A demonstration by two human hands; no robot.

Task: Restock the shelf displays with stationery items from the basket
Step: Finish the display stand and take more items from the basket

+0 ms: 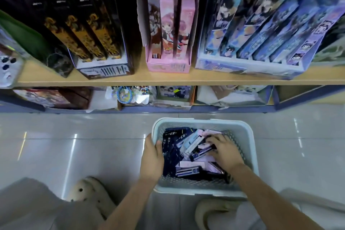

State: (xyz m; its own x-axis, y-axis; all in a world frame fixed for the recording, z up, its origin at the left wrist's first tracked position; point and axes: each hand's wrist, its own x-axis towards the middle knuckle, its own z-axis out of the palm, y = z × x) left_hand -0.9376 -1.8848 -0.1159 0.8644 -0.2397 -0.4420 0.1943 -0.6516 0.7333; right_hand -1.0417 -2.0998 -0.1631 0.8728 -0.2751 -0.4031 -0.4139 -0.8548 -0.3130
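A pale blue perforated basket (248, 136) stands on the tiled floor below the shelf, full of several small stationery boxes (188, 147) in navy, white and pink. My left hand (152, 158) grips the basket's left rim, thumb inside. Inside the basket, my right hand (225, 152) reaches among the boxes with its fingers curled over a dark and pink box; whether it holds that box is unclear. On the wooden shelf (186, 79) above stand a black-and-gold display (93, 43), a pink display box (171, 43) and a blue display tray (261, 43) of tall packs.
A lower shelf (168, 97) holds mixed packets and a blue coiled cord. My two pale clogs (93, 192) sit on the floor on either side of the basket's near edge. Glossy tile lies to the left and right of the basket.
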